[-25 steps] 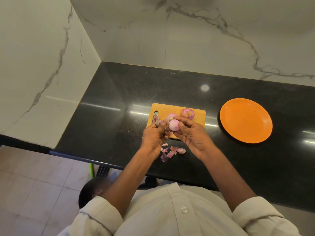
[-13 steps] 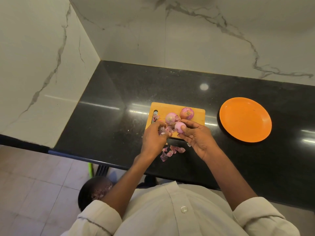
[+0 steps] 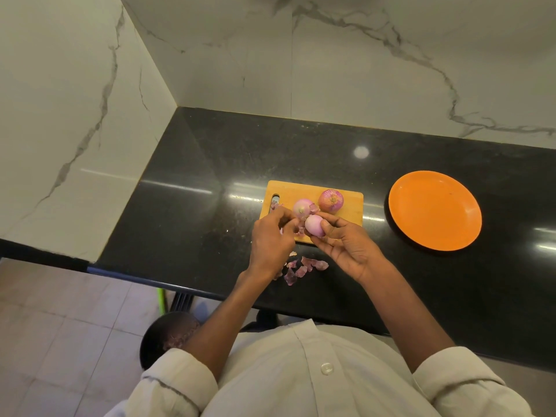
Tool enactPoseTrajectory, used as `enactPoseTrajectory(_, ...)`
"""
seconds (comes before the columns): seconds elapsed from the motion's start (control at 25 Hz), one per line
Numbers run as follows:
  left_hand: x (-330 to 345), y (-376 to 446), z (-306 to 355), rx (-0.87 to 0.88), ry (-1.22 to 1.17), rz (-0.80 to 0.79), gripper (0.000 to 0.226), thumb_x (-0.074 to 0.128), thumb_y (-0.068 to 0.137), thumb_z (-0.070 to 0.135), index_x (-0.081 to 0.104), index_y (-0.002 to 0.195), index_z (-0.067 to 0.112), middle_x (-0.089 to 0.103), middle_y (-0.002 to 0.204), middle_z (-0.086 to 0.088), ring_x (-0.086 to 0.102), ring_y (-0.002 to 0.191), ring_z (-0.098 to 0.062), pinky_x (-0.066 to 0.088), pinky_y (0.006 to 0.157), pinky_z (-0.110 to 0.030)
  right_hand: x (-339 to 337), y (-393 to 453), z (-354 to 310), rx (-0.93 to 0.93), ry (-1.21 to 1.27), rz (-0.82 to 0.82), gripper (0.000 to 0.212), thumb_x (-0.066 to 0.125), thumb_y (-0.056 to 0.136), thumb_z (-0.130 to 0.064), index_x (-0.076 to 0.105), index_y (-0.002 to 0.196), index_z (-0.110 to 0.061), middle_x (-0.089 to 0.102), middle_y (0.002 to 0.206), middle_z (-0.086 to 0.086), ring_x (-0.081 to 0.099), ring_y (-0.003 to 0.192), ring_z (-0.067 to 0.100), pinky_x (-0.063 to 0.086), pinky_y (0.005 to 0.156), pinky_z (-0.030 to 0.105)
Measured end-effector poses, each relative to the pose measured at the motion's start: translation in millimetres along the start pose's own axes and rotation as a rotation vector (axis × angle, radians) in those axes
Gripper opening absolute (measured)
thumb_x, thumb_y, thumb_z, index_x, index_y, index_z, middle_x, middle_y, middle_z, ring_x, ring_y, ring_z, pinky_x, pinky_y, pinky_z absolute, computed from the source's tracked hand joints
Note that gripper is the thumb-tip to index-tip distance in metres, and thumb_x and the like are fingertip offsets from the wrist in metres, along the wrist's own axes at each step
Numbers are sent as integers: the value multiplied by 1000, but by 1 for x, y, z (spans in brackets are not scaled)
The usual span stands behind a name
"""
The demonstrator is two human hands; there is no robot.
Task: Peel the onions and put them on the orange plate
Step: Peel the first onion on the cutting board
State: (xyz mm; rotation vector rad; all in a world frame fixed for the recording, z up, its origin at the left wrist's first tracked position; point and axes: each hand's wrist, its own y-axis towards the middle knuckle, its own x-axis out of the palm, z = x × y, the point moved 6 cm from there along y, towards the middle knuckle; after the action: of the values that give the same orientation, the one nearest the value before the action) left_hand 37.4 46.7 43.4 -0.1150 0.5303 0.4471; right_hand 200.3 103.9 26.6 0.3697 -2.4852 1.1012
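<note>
My right hand (image 3: 346, 245) holds a pale pink peeled onion (image 3: 314, 225) over the near edge of the wooden cutting board (image 3: 316, 189). My left hand (image 3: 272, 239) is just left of it, fingers pinched on a scrap of onion skin beside the onion. Two more onions lie on the board: a partly peeled one (image 3: 302, 207) and a reddish unpeeled one (image 3: 331, 200). The orange plate (image 3: 434, 210) sits to the right with nothing on it.
Purple onion peels (image 3: 304, 267) lie on the black counter (image 3: 210, 182) near its front edge. A dark bin (image 3: 168, 335) with peels in it stands on the floor below. Marble walls close the counter at the left and back.
My right hand has turned the peeled onion so more of it shows. My left hand has shifted from the board's peel pile to the onion's side.
</note>
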Motion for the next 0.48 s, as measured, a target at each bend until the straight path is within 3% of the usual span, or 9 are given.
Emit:
enactPoseTrajectory(0.2, 3, 5, -6, -98, -177, -81, 15, 63, 107, 22, 76, 110, 15, 77, 96, 1, 75, 89, -16, 64, 83, -41, 4, 0, -13, -200, -295, -40, 39, 66, 94, 9, 76, 121, -18, 73, 129, -1, 69, 122, 20, 59, 101, 40)
enactPoseTrajectory(0.4, 4, 7, -5, -185, -422, -124, 17, 69, 103, 10, 76, 117, 2, 80, 104, -14, 80, 92, -31, 65, 88, -54, 15, -11, -30, -421, -663, 2, 45, 73, 89, 9, 76, 123, -20, 72, 119, -17, 70, 109, 2, 61, 81, 21)
enactPoseTrajectory(0.48, -1, 9, -3, -150, -367, -117, 15, 72, 100, 10, 77, 113, 4, 81, 98, -11, 81, 89, -28, 65, 87, -55, 18, -10, -31, -466, -746, -14, 47, 75, 88, 9, 75, 126, -19, 72, 123, -11, 70, 112, 9, 63, 88, 27)
